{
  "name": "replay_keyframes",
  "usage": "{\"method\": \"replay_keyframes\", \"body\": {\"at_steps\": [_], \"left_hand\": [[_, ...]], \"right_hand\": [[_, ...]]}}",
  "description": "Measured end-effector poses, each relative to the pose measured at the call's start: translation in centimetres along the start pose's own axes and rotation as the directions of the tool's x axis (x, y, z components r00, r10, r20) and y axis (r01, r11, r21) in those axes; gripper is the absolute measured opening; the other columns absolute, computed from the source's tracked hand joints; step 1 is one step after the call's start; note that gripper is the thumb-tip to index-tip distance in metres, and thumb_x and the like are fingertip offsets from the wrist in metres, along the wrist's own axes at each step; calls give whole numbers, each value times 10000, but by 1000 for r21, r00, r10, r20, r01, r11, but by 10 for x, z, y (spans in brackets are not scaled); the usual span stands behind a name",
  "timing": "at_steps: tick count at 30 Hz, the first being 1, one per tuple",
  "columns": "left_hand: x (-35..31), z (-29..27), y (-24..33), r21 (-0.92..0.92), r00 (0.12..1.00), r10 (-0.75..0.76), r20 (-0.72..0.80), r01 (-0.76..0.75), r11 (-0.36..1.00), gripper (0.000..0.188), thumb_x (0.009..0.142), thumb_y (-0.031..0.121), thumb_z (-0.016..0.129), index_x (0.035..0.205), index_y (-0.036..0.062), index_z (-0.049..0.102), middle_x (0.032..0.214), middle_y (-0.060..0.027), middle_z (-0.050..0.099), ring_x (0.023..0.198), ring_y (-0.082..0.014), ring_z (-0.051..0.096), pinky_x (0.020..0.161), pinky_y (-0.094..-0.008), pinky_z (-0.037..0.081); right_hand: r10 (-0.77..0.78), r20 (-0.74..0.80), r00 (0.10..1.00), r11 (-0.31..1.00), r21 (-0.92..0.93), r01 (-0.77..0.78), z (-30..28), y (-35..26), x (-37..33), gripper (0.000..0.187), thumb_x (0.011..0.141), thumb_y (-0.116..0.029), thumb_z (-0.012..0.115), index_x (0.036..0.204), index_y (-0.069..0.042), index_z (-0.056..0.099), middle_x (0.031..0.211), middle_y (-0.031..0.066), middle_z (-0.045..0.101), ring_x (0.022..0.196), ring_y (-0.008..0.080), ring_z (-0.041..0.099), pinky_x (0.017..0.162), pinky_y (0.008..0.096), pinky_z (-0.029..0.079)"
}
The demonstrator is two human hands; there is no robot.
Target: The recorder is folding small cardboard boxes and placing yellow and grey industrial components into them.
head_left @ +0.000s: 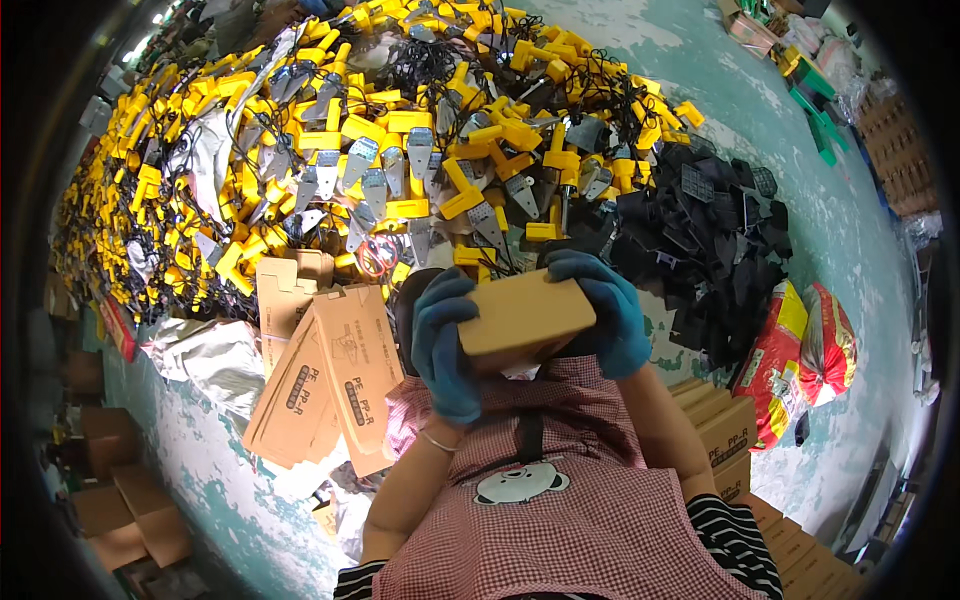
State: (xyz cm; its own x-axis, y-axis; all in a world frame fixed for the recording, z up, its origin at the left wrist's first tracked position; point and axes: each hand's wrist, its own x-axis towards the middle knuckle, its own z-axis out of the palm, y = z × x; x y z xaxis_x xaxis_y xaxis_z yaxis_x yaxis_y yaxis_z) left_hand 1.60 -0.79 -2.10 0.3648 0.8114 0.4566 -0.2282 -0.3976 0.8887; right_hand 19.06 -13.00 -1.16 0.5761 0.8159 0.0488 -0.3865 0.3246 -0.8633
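Note:
Between my blue-gloved hands, in front of my chest, is a small brown cardboard box (526, 312) with a plain upper face. My left hand (443, 345) wraps its left end, fingers curled at the edge. The right end is gripped by my right hand (608, 308), its fingers bent over the far corner. Whatever the box contains is hidden. Just beyond it lies a big heap of yellow-handled corded tools (410, 122) with grey metal plates and black cables. Flattened cardboard cartons (350, 345) lean near my left forearm.
A pile of black plastic parts (700, 235) lies to the right, beside red and yellow sacks (826, 345). Stacked brown boxes (728, 440) stand by my right elbow. White sacking (215, 365) and open cartons (130, 515) are at the left, on a worn green floor (640, 45).

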Motion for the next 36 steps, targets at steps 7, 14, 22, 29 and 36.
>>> {"method": "replay_keyframes", "body": {"at_steps": [7,14,22,29,36], "left_hand": [[35,-49,43,307,683,4,731,-334,891,486,808,259,735,1213,66,548,1413,-157,523,1378,-419,392,1155,-542,269],[49,-65,41,238,462,30,886,-509,827,650,805,328,762,1315,58,462,1478,-171,442,1379,-413,384,1157,-557,270],[29,-50,54,348,612,12,791,-465,814,668,753,260,806,1291,60,465,1465,-178,459,1359,-438,398,1138,-554,291],[41,-52,55,293,683,23,730,-343,893,502,745,159,797,1171,47,556,1344,-153,578,1266,-389,504,1070,-479,399],[51,-52,41,290,700,-2,714,-293,911,471,711,42,813,1132,31,603,1335,-154,597,1277,-363,532,1040,-430,452]], "right_hand": [[50,584,810,369,-765,528,21,-54,-4,482,901,-227,653,1340,-75,525,1422,202,475,1317,412,439,1112,489,342],[170,658,734,225,-751,621,20,-55,5,525,865,-307,675,1330,-104,545,1393,213,490,1275,420,470,1087,478,374],[136,616,776,81,-787,611,34,-44,-7,667,740,-236,779,1345,-131,516,1428,189,463,1316,457,422,1064,528,385],[84,651,755,223,-751,622,30,-52,5,559,773,-222,768,1299,-140,594,1355,176,541,1264,397,495,1048,484,411],[74,649,757,233,-749,620,20,-43,16,454,853,-174,697,1301,-144,624,1373,181,548,1280,403,500,1043,457,434]]}}
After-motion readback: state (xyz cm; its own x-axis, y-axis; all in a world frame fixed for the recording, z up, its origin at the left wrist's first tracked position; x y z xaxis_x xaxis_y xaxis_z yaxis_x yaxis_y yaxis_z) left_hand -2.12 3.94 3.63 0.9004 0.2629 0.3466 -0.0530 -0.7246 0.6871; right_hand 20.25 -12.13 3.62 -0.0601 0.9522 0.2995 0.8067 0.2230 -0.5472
